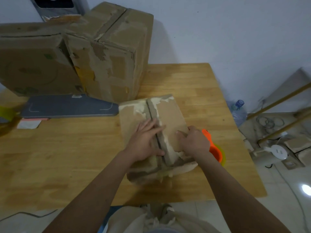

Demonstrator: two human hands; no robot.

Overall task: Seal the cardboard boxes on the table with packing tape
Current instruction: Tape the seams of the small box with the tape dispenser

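Note:
A small worn cardboard box (170,113) lies in the middle of the wooden table (202,84), flaps closed, with a dark seam running down its top. My left hand (146,140) rests flat on the top with straight fingers reaching across the seam. My right hand (193,142) holds the box's right edge, thumb on the right flap and fingers curled over the side. An orange tape dispenser (213,148) with a yellow roll lies on the table just right of my right wrist, partly hidden by it.
Two large battered cardboard boxes (33,64) (117,52) stand at the back left. A flat grey slab (67,106) lies in front of them, with a slip of paper (28,123) and a yellow-green object (5,113) at the far left. A water bottle (239,113) and cables are on the floor to the right.

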